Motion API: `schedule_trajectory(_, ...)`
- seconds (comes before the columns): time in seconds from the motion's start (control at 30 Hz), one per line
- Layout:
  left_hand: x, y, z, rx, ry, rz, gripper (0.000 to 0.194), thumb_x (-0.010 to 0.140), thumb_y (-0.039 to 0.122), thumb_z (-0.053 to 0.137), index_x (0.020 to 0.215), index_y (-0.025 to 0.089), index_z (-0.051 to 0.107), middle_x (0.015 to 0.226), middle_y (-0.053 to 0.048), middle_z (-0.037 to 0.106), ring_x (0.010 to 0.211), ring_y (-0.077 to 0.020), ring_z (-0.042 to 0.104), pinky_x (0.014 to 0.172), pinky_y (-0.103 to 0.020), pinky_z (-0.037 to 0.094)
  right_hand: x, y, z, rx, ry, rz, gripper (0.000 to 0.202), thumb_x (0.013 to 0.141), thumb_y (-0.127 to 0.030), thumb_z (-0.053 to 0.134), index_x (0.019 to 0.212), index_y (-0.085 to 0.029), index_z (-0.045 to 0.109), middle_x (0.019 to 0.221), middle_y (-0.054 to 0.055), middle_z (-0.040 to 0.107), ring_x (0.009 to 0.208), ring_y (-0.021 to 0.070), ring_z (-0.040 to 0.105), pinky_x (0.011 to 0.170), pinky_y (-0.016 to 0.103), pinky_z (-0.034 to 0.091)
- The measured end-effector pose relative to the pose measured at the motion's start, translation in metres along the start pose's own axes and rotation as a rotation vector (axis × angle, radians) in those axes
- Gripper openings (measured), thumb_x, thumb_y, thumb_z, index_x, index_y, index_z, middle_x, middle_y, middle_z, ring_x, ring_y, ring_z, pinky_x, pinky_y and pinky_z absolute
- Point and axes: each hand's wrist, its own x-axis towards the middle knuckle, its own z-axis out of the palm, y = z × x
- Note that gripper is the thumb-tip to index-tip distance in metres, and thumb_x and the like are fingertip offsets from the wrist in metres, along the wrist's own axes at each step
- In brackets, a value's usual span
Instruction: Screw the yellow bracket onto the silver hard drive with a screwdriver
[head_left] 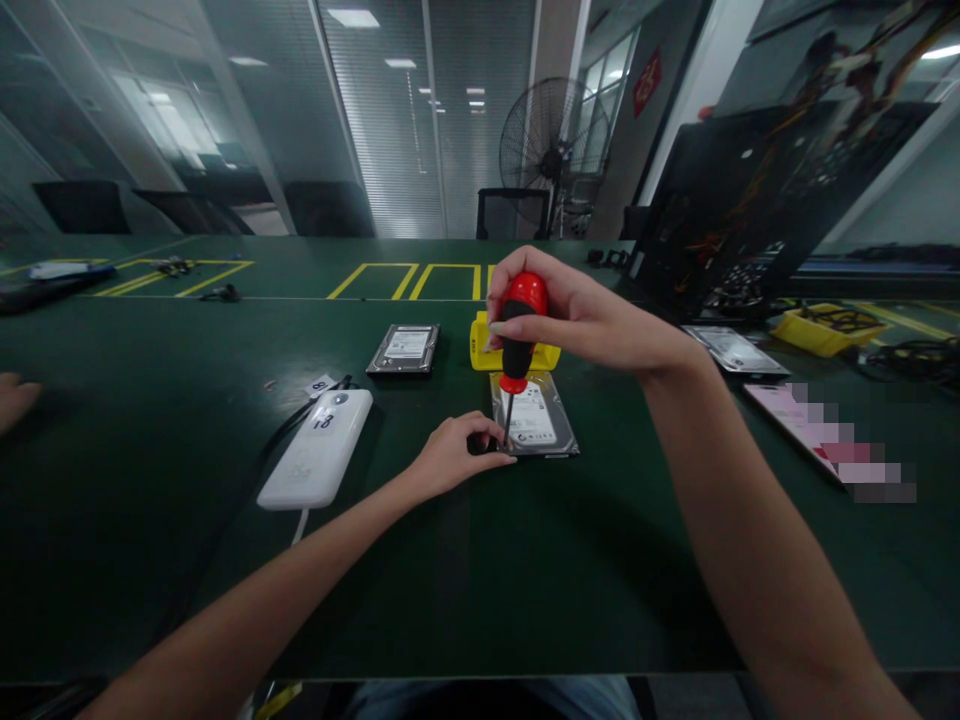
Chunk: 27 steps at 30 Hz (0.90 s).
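Observation:
A hard drive (541, 412) lies flat on the green table with its label up. My right hand (562, 310) is closed around a red and black screwdriver (519, 320), held nearly upright. Its tip meets the drive's near left corner. At that same corner, the thumb and fingers of my left hand (461, 450) pinch the drive's edge, close beside the screwdriver shaft. Directly behind the drive sits a yellow tray (480, 352), partly covered by my right hand. A second hard drive (405, 349) rests farther left.
A white power bank (319, 450) with cables lies to the left. On the right are another hard drive (735, 350), a yellow basket (825, 330), a pink flat item (802, 425) and a large black computer case (750, 200). Another person's hand (16, 398) shows at the left edge.

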Motion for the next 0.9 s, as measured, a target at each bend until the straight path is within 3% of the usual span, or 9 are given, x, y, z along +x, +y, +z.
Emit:
schedule_trajectory(0.53, 0.0021, -0.006, 0.0026, -0.023, 0.012, 0.0, 0.034, 0.075, 0.046, 0.067, 0.093, 0.018, 0.068, 0.086, -0.002, 0.059, 0.075, -0.0157, 0.052, 0.068, -0.028, 0.039, -0.0004, 0.0008, 0.0008, -0.075, 0.015, 0.002, 0.021, 0.087, -0.025, 0.053, 0.105, -0.017, 0.044, 0.098, 0.002, 0.052, 0.09, 0.012, 0.054, 0.081, 0.03, 0.051)
schedule_trajectory(0.9, 0.0021, -0.0051, 0.0022, -0.004, 0.023, 0.019, 0.031, 0.074, 0.044, 0.068, 0.091, 0.018, 0.065, 0.088, -0.002, 0.057, 0.077, -0.0153, 0.052, 0.068, -0.027, 0.039, 0.0033, 0.0047, 0.0064, -0.262, 0.179, 0.041, 0.026, 0.079, -0.034, 0.064, 0.094, -0.019, 0.049, 0.096, 0.003, 0.057, 0.087, 0.0154, 0.056, 0.075, 0.032, 0.05)
